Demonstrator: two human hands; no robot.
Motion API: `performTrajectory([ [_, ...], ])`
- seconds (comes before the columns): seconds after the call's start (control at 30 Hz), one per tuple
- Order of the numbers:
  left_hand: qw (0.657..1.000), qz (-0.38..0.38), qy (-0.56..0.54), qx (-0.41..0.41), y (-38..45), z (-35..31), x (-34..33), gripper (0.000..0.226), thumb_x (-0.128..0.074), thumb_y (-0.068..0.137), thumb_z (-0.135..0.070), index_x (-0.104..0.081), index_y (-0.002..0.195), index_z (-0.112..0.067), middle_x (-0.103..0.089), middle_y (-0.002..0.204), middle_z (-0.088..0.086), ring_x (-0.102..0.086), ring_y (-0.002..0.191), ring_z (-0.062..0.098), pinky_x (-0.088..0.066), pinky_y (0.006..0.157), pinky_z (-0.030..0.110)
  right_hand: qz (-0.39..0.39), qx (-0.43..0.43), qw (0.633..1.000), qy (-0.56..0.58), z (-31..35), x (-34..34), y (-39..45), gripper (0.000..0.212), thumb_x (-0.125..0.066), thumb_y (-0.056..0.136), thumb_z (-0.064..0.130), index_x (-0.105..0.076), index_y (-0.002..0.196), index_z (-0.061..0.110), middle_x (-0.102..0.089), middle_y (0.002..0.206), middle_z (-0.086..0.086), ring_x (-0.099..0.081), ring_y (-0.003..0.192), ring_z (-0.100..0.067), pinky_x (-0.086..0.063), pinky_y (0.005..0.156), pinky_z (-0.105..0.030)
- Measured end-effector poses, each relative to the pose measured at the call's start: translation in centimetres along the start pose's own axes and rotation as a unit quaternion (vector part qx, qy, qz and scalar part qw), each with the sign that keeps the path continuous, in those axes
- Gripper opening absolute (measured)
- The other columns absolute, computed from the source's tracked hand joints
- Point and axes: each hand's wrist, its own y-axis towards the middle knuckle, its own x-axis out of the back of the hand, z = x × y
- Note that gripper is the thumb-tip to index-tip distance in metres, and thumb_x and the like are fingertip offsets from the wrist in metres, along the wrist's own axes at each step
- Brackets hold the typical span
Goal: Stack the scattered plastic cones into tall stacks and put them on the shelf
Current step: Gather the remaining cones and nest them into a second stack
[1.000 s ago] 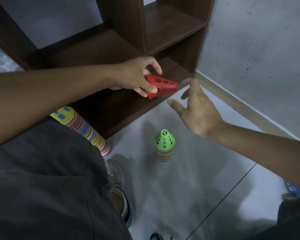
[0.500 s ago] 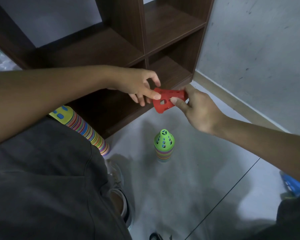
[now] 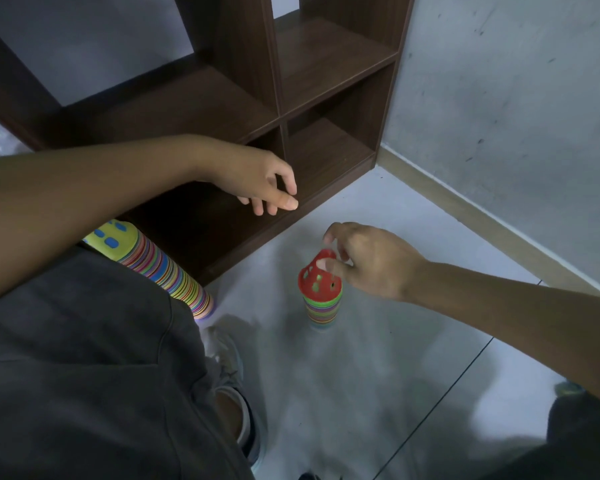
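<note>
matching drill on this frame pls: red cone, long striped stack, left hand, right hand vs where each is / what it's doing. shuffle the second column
Things:
1. red cone
2. long striped stack
3. left hand
4. right hand

Places and states:
A. holds nothing, in front of the brown shelf
B. tilted, with a yellow cone at its upper end, beside the person's leg
C. on top of the short stack standing on the floor
D. fingertips on the cone's tip

Pairs: 1-C, 2-B, 3-A, 4-D
</note>
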Motion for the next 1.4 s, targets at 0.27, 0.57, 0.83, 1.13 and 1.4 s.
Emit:
performTrajectory([
  [0.27,0.998,-0.016,0.038,-0.048,0.5,-1.3,-0.1,0.047,-0.058,0.097,-0.046,-0.052,0.137,-0.023,-0.073,0.102,-0.007,-0.072,0.091,0.010,-0.058,0.086,0.030,-0.007,-0.035,0.999,-0.013,-1.6,1.1,-0.9,0.036,-0.051,0.100,0.046,-0.052,0.127,0.023,-0.065,0.107,0.002,-0.062,0.098,-0.022,-0.051,0.085,-0.035],
  [0.57,0.981,-0.075,0.097,-0.153,2.3,-6.6,-2.2,0.038,-0.068,0.092,-0.044,-0.063,0.125,-0.028,-0.073,0.093,-0.009,-0.067,0.086,0.001,-0.048,0.071,0.012,0.015,-0.168,0.985,-0.037,-8.0,4.1,-8.0,0.032,-0.047,0.101,0.049,-0.054,0.124,0.028,-0.069,0.103,0.009,-0.059,0.097,-0.017,-0.051,0.088,-0.036],
  [0.83,0.933,-0.068,0.230,-0.270,6.0,-15.9,-7.3,0.029,-0.064,0.094,-0.048,-0.064,0.116,-0.030,-0.067,0.095,-0.015,-0.053,0.077,-0.011,-0.038,0.065,0.009,-0.014,-0.280,0.959,-0.035,-13.8,8.3,-17.7,0.028,-0.056,0.096,0.050,-0.060,0.114,0.028,-0.066,0.099,0.012,-0.058,0.083,-0.013,-0.044,0.078,-0.027],
  [1.13,0.891,-0.002,0.268,-0.367,10.8,-27.1,-15.9,0.022,-0.061,0.092,-0.054,-0.060,0.108,-0.039,-0.062,0.093,-0.024,-0.055,0.085,-0.009,-0.052,0.084,0.035,-0.017,-0.407,0.913,-0.036,-18.5,8.3,-31.1,0.026,-0.060,0.095,0.045,-0.064,0.111,0.025,-0.067,0.102,0.007,-0.059,0.090,-0.019,-0.044,0.079,-0.029],
  [1.4,0.880,0.042,0.231,-0.413,13.8,-36.1,-24.1,0.021,-0.066,0.092,-0.046,-0.064,0.107,-0.032,-0.066,0.092,-0.017,-0.057,0.083,-0.004,-0.047,0.075,0.023,-0.032,-0.497,0.867,0.022,-21.0,2.7,-41.7,0.026,-0.062,0.095,0.045,-0.064,0.110,0.024,-0.067,0.104,0.005,-0.058,0.089,-0.019,-0.042,0.076,-0.028],
])
